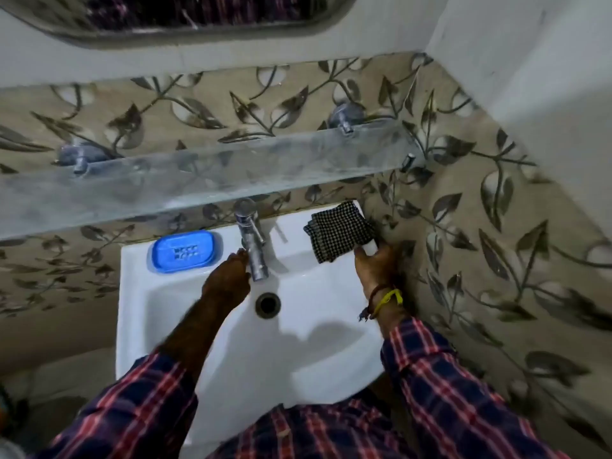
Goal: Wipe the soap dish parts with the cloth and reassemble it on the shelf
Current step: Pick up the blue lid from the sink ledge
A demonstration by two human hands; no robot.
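Note:
A blue soap dish point(183, 251) sits assembled on the back left ledge of the white sink point(172, 326), its slotted tray inside the base. A black-and-white checked cloth point(337, 230) lies folded on the sink's back right corner. My right hand point(377, 266) rests at the sink's right rim, its fingertips touching the cloth's near edge. My left hand point(228, 281) is over the basin just left of the tap, fingers relaxed and holding nothing. The glass shelf point(205, 180) hangs bare above the sink.
A chrome tap point(251, 240) stands at the sink's back centre, with the drain hole point(267, 304) below it. A leaf-patterned tiled wall closes in on the right. The edge of a mirror point(185, 18) shows at the top.

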